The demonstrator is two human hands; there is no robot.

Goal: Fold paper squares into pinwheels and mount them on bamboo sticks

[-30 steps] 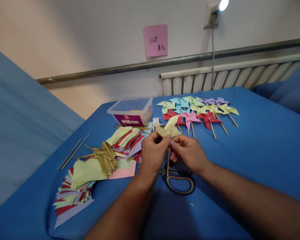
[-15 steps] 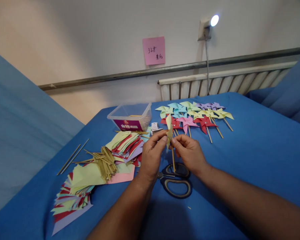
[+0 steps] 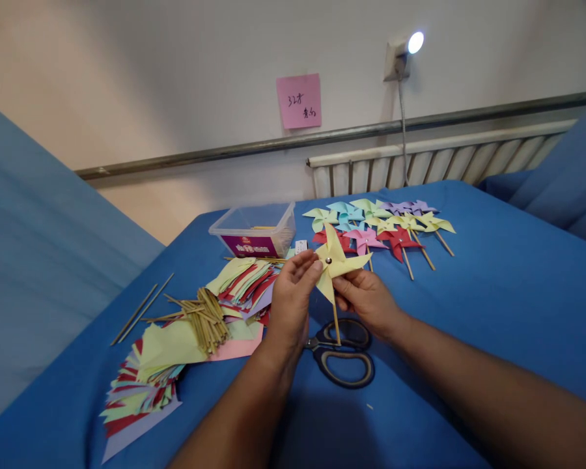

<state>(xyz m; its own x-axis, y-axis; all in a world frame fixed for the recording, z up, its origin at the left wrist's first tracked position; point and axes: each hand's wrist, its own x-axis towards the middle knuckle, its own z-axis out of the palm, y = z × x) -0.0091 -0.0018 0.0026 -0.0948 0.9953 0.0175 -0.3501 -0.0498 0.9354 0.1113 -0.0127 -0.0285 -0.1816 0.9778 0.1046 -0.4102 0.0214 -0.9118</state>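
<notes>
A pale yellow paper pinwheel on a thin wooden stick faces me, a round metal pin at its centre. My right hand pinches the stick just behind and below the blades; the blades partly cover its fingertips. At the pinwheel's left edge is my left hand, thumb and curled fingertips at the left blade. The stick's lower end hangs over the scissors, which lie on the blue cloth with dark handles toward me. My left hand and wrist hide the scissor blades.
Several finished pinwheels lie at the back right. To the left are fanned paper pieces, a paper stack and a heap of short sticks. A clear plastic box stands behind them. Two long sticks lie far left.
The yellow pinwheel has turned from edge-on to facing me, so its blades and centre pin show. Both hands stay close around it, and my right hand is slightly lower.
</notes>
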